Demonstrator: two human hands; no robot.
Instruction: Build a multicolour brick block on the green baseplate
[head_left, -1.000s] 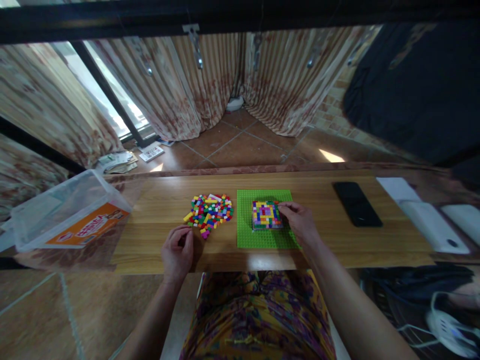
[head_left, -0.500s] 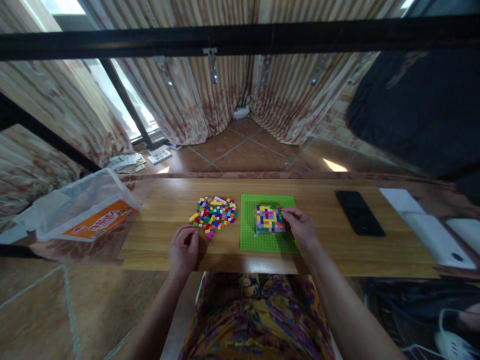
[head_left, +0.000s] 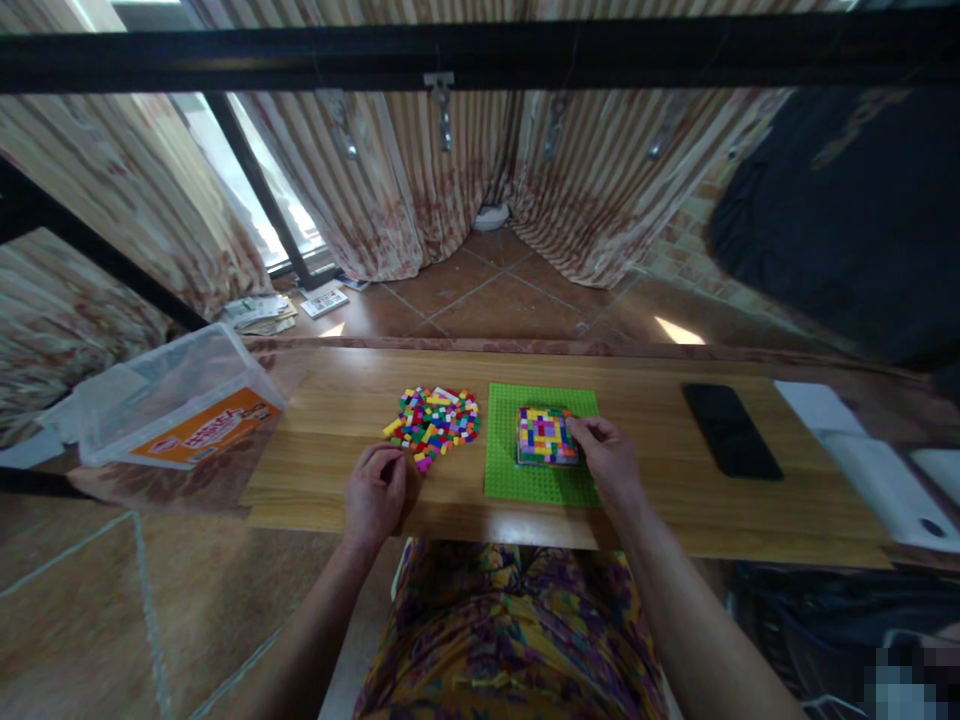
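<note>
A square block of many-coloured toy bricks (head_left: 545, 437) stands on a green studded baseplate (head_left: 504, 478). At the block's right edge, near its far corner, are the closed fingertips of my right hand (head_left: 609, 462); any small brick between them is hidden. My left hand (head_left: 377, 490) rests on the table with thumb and fingers curled together. Whatever it may hold is hidden. Just beyond it lies a loose pile of small coloured bricks (head_left: 439, 420), with a few magenta ones close to the fingers.
The narrow wooden table (head_left: 330, 400) holds a black phone (head_left: 731, 430) on the right, beside white boxes (head_left: 862, 470). A clear plastic tub (head_left: 176, 375) with an orange label stands at the left. A black bar (head_left: 495, 55) crosses in front, with curtains behind.
The view has shifted slightly. My right fingers stay at the block's right edge, and my left hand remains curled by the pile.
</note>
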